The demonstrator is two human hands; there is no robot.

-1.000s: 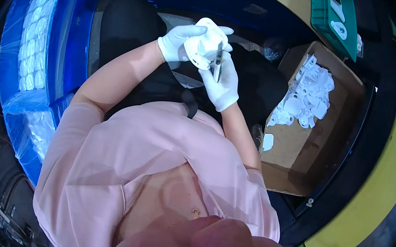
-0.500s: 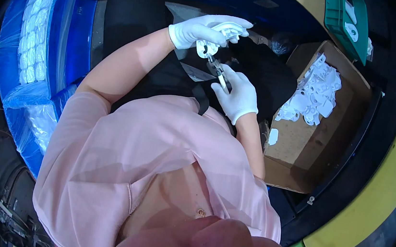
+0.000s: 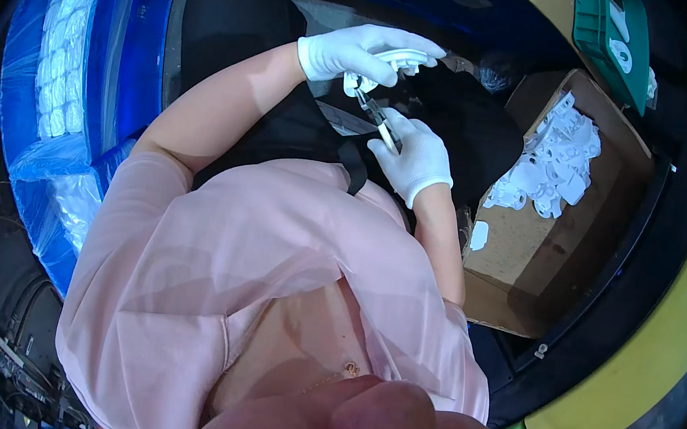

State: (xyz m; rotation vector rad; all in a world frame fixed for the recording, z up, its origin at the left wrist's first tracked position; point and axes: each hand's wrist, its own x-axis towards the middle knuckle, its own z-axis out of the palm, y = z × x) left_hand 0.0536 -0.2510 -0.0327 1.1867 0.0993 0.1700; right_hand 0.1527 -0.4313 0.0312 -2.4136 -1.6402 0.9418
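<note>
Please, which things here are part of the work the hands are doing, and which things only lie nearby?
In the work:
- left hand in a white glove, holding a small white plastic part
- right hand in a white glove, holding small metal cutting pliers

Lying nearby:
- brown cardboard box with a heap of white plastic parts
- blue bin
- green crate

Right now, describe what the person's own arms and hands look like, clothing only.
Both hands wear snug white gloves, left hand and right hand, each ending at the wrist in a cuff. The forearms are bare below short, loose pale pink sleeves of a collared shirt. No watch, cables or markings show.
</note>
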